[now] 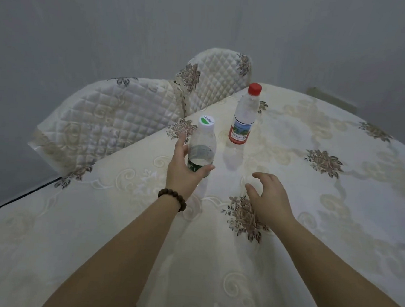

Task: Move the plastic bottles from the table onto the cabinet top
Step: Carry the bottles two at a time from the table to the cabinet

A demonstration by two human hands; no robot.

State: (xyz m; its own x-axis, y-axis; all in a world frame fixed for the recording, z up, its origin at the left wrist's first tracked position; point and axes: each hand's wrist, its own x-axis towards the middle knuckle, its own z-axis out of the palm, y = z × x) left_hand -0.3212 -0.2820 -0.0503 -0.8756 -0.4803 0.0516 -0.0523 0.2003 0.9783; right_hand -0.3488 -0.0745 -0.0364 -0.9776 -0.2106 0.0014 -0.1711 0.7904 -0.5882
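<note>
Standing upright ahead of the spread, empty right hand (269, 196), the red-capped bottle (245, 115) awaits; left hand (183, 168) grips the green-labelled bottle (201, 148).

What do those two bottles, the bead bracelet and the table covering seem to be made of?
The white-capped bottle held by the left hand and the red-capped bottle look like thin clear plastic: you see through them. The dark bead bracelet looks like matte wood, though I can't be sure. The cream floral tablecloth seems embroidered fabric, perhaps under a glossy clear film, since it shows reflections.
</note>
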